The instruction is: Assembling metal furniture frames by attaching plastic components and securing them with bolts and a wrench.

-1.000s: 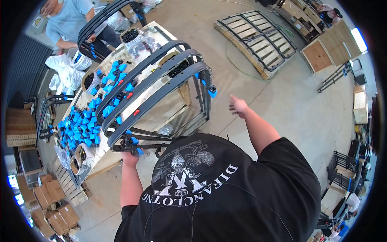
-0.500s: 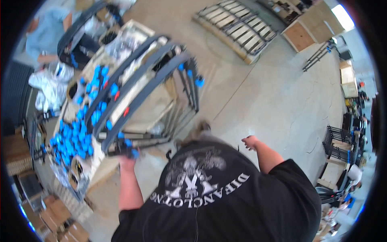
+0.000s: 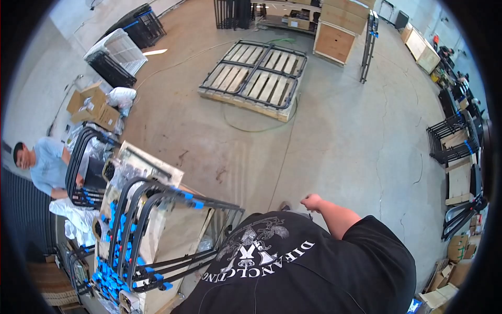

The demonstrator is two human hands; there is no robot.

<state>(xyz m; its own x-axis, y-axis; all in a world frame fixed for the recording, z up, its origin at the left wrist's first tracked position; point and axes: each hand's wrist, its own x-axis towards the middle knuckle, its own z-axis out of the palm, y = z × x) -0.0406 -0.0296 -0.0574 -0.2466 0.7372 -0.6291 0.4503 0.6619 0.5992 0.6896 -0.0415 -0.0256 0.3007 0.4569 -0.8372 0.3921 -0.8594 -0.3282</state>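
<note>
My right hand (image 3: 312,202) hangs out in front of me over the concrete floor, its fingers curled in and nothing visible in them. It touches nothing. My left hand and forearm are out of view. On my left, several black tubular frames (image 3: 133,209) with rounded corners stand over a wooden worktable (image 3: 157,235). Blue clips (image 3: 196,203) sit on their rails. Many loose blue clips (image 3: 108,280) lie heaped on the table beside them.
Ahead, a slatted pallet (image 3: 238,97) carries a flat black frame. A co-worker in a light blue shirt (image 3: 49,165) stands at far left beside more black frames (image 3: 86,172). Open cardboard boxes (image 3: 91,107) lie behind. At right stands a black rack (image 3: 449,138).
My view has lifted and swung, bringing the pallet and co-worker more fully into sight. My left hand, earlier at the near end of the black frames, has left the picture.
</note>
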